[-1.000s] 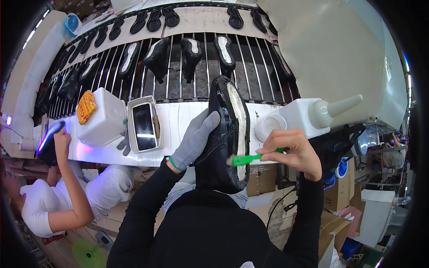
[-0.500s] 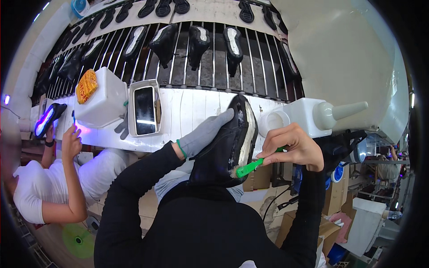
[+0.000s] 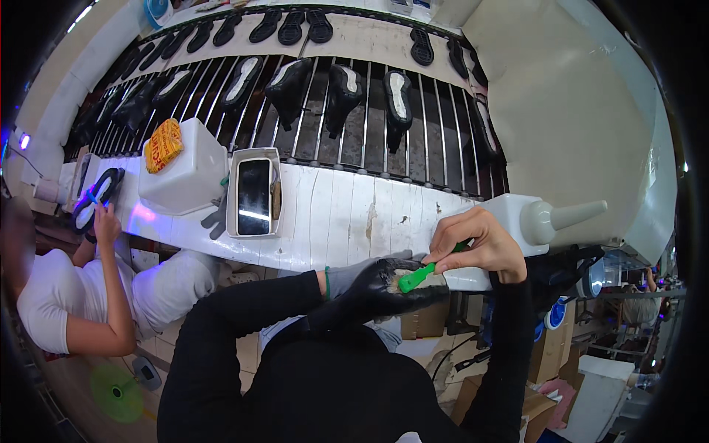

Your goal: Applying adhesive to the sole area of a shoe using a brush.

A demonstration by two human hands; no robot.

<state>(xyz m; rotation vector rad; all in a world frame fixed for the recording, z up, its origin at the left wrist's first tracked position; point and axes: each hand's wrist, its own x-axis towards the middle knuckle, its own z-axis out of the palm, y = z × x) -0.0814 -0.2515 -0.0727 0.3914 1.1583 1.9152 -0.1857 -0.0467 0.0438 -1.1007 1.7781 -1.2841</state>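
A black shoe upper [image 3: 358, 292] is held close to my body, lying sideways with its whitish underside turned up. My left hand [image 3: 347, 277], in a grey glove, grips it from the far side, its fingers largely hidden behind the shoe. Bare and pinched, my right hand [image 3: 478, 240] holds a green brush [image 3: 418, 278] by its handle. The brush head lies against the pale coated area of the underside; its bristles are hidden. Just beyond my right hand stands a white plastic container with a spout [image 3: 528, 220].
A white bench [image 3: 325, 214] carries a box with a dark-screened phone [image 3: 253, 188] and a white container [image 3: 196, 173] topped by an orange packet [image 3: 163, 146]. Black shoes [image 3: 345, 96] rest on a roller rack behind. At left a co-worker's hand [image 3: 108, 224] brushes a sole [image 3: 100, 199].
The shoe has turned from pointing away to lying sideways, lower and nearer my body. My left hand has moved down with it. The brush has shifted to another part of the underside.
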